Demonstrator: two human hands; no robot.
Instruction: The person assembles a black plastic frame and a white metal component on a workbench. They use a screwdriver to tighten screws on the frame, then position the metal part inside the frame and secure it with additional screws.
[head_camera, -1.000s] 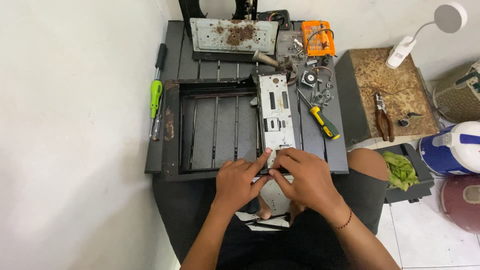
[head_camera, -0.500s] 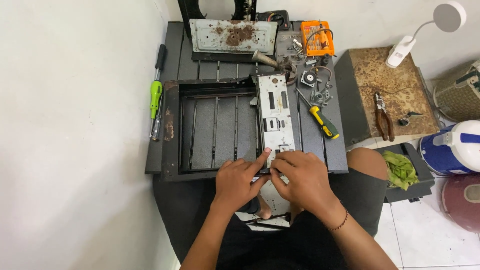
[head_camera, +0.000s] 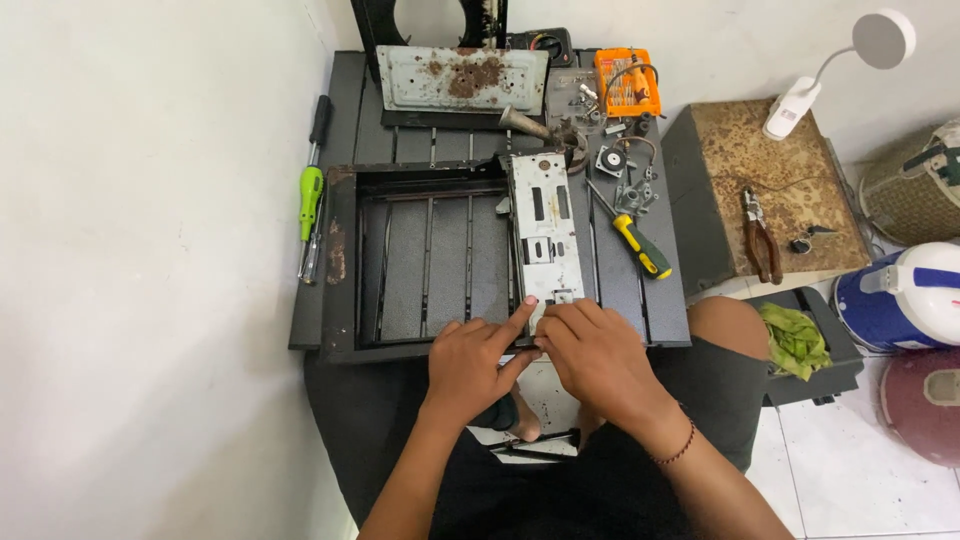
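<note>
Two hands are at work here, both mine, pressed together at the near end of one long grey metal plate (head_camera: 546, 235) with slots cut in it. That plate lies lengthwise along the right side of one black rectangular frame (head_camera: 343, 262), which sits on the dark slatted tabletop (head_camera: 660, 310). My left hand (head_camera: 470, 365) is mostly curled, its forefinger stretched out so the tip rests on the plate's near edge; it grips nothing that I can see. My right hand (head_camera: 598, 358) is bent over the same end, fingertips down on the plate beside the left forefinger, and whether they pinch some small part beneath I cannot tell.

I count two screwdrivers: one with a green handle (head_camera: 310, 195) at the tabletop's left edge, one with a yellow and black handle (head_camera: 636, 243) just right of the plate. One rusty metal panel (head_camera: 462, 78) lies at the far end, one orange case (head_camera: 626, 82) of bits beside it, with a scatter of small metal parts (head_camera: 628, 185) near. One pair of pliers (head_camera: 760, 235) lies on a worn brown box (head_camera: 800, 160), and one white lamp (head_camera: 835, 62) clips there.
</note>
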